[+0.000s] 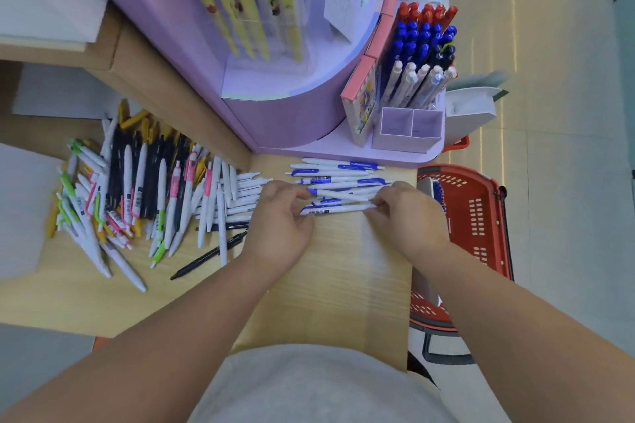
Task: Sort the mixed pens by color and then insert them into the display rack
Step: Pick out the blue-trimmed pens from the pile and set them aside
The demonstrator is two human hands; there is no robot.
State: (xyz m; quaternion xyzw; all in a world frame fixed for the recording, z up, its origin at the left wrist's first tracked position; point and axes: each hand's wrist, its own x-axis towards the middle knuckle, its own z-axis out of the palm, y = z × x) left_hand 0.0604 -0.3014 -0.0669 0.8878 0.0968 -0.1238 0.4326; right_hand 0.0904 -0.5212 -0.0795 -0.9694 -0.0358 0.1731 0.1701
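Pale wood counter (343, 268) runs up to a lilac display rack (405, 142), where red, blue and white pens already stand upright. Just in front of it lie the blue-clipped pens (330, 179), roughly parallel and well apart from the mixed pile (137, 189) at the left. The left hand (280, 216) and right hand (403, 213) close in from either end, fingers curled and pinching the nearest pens of the bunch. These pens look light, stiff and smooth-barrelled, so they would likely roll and slip apart. Squaring the ends, then gripping the bundle round its middle, seems the safest hold.
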